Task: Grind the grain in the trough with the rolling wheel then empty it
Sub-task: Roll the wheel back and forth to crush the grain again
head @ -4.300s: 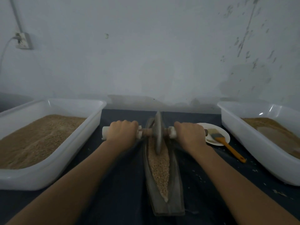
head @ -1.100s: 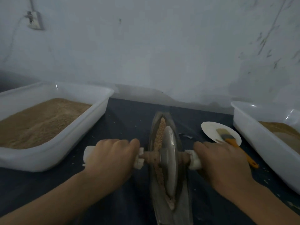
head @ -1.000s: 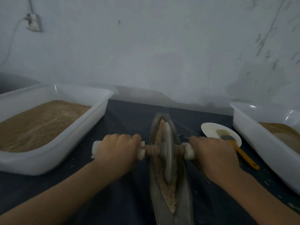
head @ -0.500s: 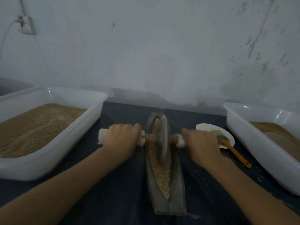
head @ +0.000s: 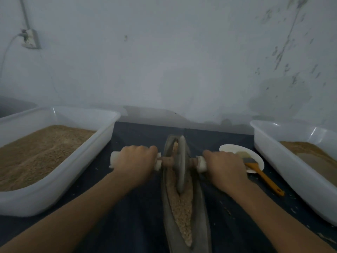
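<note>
Trough (head: 202,207) runs lengthwise down mid table w/ grain (head: 182,207) heaped in its near half. Wheel (head: 179,165) stands upright in trough toward far end. L hand (head: 135,162) & R hand (head: 227,169) both curled tight round the axle's white grips. Brush (head: 260,173) on plate (head: 231,149) at right; tubs (head: 60,181) flank.

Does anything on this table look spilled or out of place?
A little. Pale specks, probably stray grain, lie scattered on the dark table cover to the right of the trough. The brush lies half on the white plate, its orange handle sticking out over the edge. Nothing looks damaged.
</note>
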Motion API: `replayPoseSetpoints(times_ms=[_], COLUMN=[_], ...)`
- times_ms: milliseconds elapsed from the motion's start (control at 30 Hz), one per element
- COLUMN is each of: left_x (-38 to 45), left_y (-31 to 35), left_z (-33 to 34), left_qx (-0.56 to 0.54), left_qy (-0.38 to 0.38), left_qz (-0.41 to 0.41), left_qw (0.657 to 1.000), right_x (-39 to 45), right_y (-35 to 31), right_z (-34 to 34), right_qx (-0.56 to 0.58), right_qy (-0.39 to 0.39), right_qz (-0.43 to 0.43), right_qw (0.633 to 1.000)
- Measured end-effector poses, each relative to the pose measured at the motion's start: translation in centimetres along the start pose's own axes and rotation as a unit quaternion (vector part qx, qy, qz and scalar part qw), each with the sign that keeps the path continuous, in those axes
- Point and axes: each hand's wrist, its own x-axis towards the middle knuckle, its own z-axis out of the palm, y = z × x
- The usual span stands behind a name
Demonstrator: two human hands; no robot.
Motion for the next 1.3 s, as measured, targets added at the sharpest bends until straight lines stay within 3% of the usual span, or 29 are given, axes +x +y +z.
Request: replayPoseSetpoints(times_ms=[233,433,567,700,800,900,1000,1167,1300], left_x=[3.9,-4.0,-8.6,-7.7,-3.9,0.7,4.0,3.5,-2.5], left_y=[-0.2,0.7,-0.2,0.4,0.6,-0.1,-0.7,0.0,0.6], left_z=[0.7,-3.4,-5.6,-4.8,-2.2,-0.1,0.9,0.0,-2.8], left_qx=[0.022,-0.024,-0.068,-0.044,-0.02,-0.003,0.003,0.02,-0.001], left_qy=[0.041,0.023,0.095,0.015,0.008,0.03,0.046,0.05,0.044], left_qz=[0.001,0.07,0.143,0.108,0.036,0.014,-0.001,0.01,0.067], left_qw=[0.999,0.997,0.983,0.993,0.999,0.999,0.999,0.998,0.997], right_x=[3.8,-4.9,-8.4,-8.2,-5.1,-0.1,3.7,2.5,-3.2], right_y=[0.1,-0.3,-0.7,-0.7,-0.4,-0.1,0.3,0.4,0.1], right_z=[1.4,-1.8,-5.7,-4.1,-1.4,0.7,2.0,2.2,0.0], right_qx=[0.003,0.035,0.025,-0.004,-0.016,-0.003,-0.015,0.012,0.05], right_qy=[-0.012,-0.012,0.01,-0.033,-0.024,0.028,0.027,0.028,0.001], right_qz=[0.04,-0.013,-0.039,-0.029,0.01,0.022,0.051,0.04,0.002], right_qw=[0.999,0.999,0.999,0.999,1.0,0.999,0.998,0.999,0.999])
